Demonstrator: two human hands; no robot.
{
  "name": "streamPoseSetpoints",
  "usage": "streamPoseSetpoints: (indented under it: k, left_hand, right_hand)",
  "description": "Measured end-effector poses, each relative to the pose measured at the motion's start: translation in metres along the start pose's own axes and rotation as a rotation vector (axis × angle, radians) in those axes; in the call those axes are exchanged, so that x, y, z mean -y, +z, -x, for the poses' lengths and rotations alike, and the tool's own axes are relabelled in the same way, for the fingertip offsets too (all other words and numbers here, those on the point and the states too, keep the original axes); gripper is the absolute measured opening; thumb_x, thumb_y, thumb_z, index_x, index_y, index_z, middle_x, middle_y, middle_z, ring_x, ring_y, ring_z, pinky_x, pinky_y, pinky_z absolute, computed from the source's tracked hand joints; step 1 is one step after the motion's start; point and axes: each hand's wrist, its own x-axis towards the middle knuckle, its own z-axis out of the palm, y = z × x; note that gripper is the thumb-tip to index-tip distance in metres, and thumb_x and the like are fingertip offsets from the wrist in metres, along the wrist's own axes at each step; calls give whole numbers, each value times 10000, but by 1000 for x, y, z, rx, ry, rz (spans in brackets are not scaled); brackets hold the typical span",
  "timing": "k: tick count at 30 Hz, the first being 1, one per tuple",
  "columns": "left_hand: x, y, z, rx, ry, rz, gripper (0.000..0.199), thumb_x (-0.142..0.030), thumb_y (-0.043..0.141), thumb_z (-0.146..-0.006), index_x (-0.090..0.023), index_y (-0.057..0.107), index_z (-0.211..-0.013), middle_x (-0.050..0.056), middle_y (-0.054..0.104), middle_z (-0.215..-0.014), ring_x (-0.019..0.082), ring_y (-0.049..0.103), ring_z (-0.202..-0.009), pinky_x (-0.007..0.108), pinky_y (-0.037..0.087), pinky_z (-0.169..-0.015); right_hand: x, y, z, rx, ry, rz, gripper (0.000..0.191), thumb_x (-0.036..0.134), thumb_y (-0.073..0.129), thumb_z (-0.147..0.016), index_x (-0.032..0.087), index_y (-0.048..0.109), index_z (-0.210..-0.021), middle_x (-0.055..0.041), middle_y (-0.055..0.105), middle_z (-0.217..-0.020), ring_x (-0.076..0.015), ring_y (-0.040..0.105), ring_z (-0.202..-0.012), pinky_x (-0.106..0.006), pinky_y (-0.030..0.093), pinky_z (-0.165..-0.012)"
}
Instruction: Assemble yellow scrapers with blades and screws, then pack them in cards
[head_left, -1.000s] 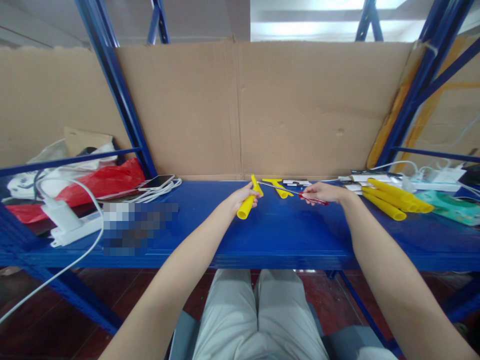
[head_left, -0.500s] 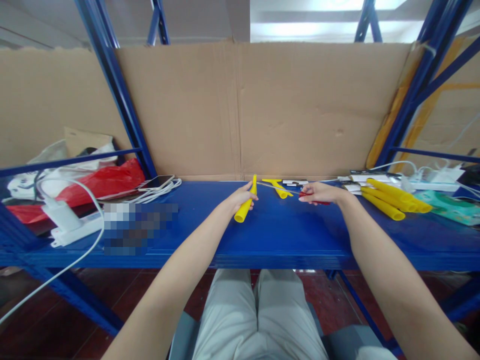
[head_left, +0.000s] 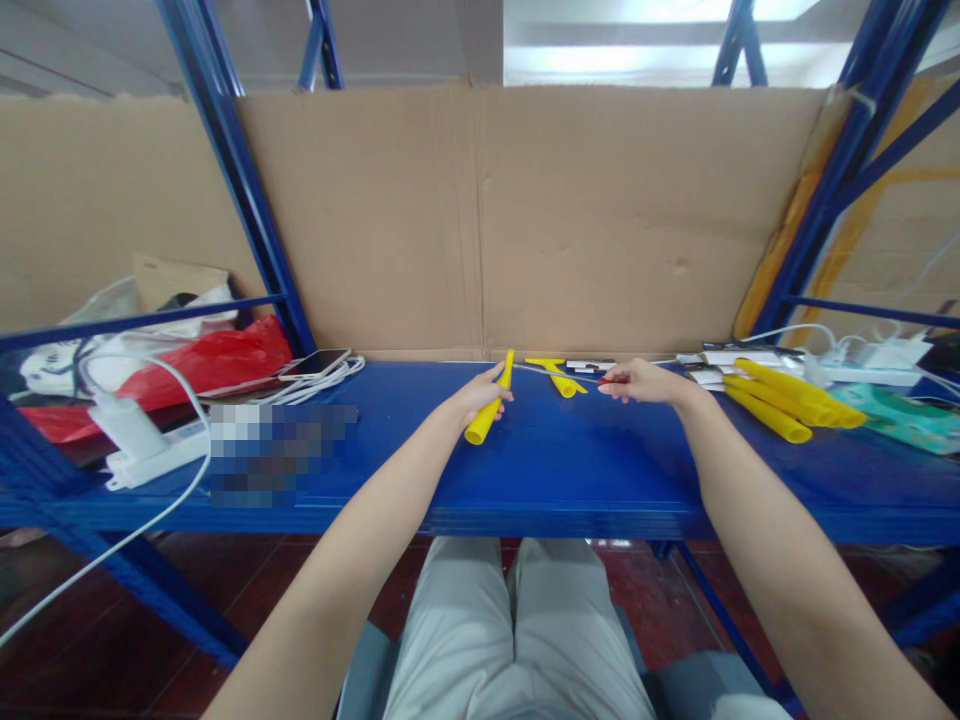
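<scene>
Blue tabletop (head_left: 570, 465) below, left grip (head_left: 475, 396) clasps a yellow tube (head_left: 489, 413)

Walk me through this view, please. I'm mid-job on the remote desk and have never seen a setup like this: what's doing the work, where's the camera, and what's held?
There is no machine here: a person works with two bare hands. The view comes from a camera worn on the head, looking forward and down.

The left hand grips a yellow tube. The right hand holds a red-handled tool, its thin metal shaft pointing toward that tube; whether the tip touches it, I can't tell.

On the blue tabletop, another yellow piece lies between and beyond the hands. More yellow tubes are piled on the right. On the left are a red bag and white cables. Cardboard stands behind.
</scene>
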Motion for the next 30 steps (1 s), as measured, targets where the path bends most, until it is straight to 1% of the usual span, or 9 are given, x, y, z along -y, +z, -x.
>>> streamPoseSetpoints:
  k: [2, 6, 8, 10, 14, 18, 23, 27, 30]
  left_hand:
    - [-1, 0, 1, -1, -5, 3, 841, 0, 488, -793, -327, 118, -1473, 49, 589, -932, 28, 417, -429, 163, 367, -398]
    - [-2, 1, 1, 1, -6, 20, 836, -13, 506, -791, -319, 131, -1472, 52, 593, -948, 24, 409, -424, 168, 373, -409]
    - [-2, 1, 1, -1, -6, 22, 843, -2, 494, -788, -314, 117, -1475, 50, 595, -938, 27, 408, -423, 170, 371, -411]
    - [-3, 1, 2, -4, -13, 22, 849, 10, 468, -790, -311, 87, -1478, 45, 595, -921, 32, 408, -422, 169, 364, -405]
    - [-5, 3, 5, 3, -25, 19, 848, 16, 443, -797, -309, 57, -1479, 40, 594, -902, 37, 412, -421, 165, 350, -392]
    - [-6, 4, 7, 6, -24, 19, 847, 20, 446, -794, -312, 71, -1478, 44, 594, -918, 33, 413, -421, 164, 354, -395]
    - [-6, 4, 7, 5, -23, 23, 839, 20, 450, -789, -309, 98, -1475, 50, 596, -932, 32, 413, -420, 169, 354, -398]
    - [-6, 3, 7, 3, -9, 33, 844, 33, 456, -771, -303, 124, -1471, 30, 582, -877, 39, 418, -428, 172, 358, -404]
    - [-7, 3, 7, -1, -7, 34, 835, 40, 461, -765, -300, 156, -1464, 13, 567, -830, 41, 417, -426, 172, 355, -403]
  right_hand:
    - [0, 1, -1, -6, 5, -7, 401, 556, 652, -624, 170, 576, -702, -10, 578, -578, -114, 512, -513, -247, 412, -501]
    - [0, 5, -4, -71, 33, -46, 389, 438, 740, -563, 196, 489, -736, 24, 559, -568, -92, 475, -478, -222, 384, -461]
    - [0, 6, -5, -94, 41, -44, 381, 394, 745, -568, 203, 456, -726, 33, 548, -553, -89, 472, -463, -213, 376, -445]
    - [2, 6, -3, -87, 50, -36, 350, 384, 730, -590, 201, 455, -710, 29, 544, -541, -97, 495, -466, -211, 381, -437]
    - [4, 2, 0, -28, 43, -13, 308, 431, 699, -619, 184, 522, -673, 8, 550, -528, -117, 535, -490, -222, 415, -443]
    - [4, 0, 2, -24, 39, 9, 321, 472, 688, -618, 178, 565, -660, 4, 556, -520, -114, 536, -487, -225, 432, -456]
    - [5, 0, 2, 3, 74, 57, 350, 509, 662, -627, 168, 589, -648, -3, 562, -515, -107, 521, -457, -214, 400, -423]
    - [8, 0, 5, 67, 57, 56, 410, 571, 640, -620, 163, 600, -632, -24, 594, -554, -106, 525, -462, -209, 383, -411]
    - [11, 0, 6, 98, 45, 38, 433, 597, 619, -626, 165, 585, -616, -22, 583, -540, -98, 503, -448, -211, 375, -410]
